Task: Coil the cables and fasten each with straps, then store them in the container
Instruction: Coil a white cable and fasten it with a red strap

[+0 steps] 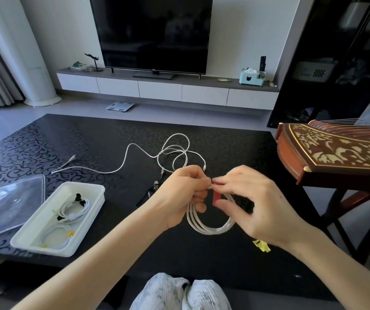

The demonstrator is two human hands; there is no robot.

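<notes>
Roughly midway, by my reading; 2 white bundles already lie in the tray [45,250] at the left of the table [90,135], a black-tied bundle [76,209] and a yellow-tied bundle [54,239]; the clear lid [12,204] lies just beside the tray, off it.

A 3rd cable is in hand; the coil [208,229] hangs in several loops above the table's near side, between the 2 hands. The left hand [184,193] has its fingers curled round the top of the coil, clamping the loops together; the right hand [253,206] pinches a red strap [216,199] between thumb and fingertips, right against the gathered loops. Whether the strap is closed round the coil I cannot tell; it looks mid-wrap.

Left to do, judging from the table: finish this strap and put the coil in the tray; then the loose cable [173,153], sprawled untied farther back; also a black cable [145,196], partly hidden behind the left wrist. A yellow strap [261,245] lies by the right wrist, unused; the lid probably goes on last.
</notes>
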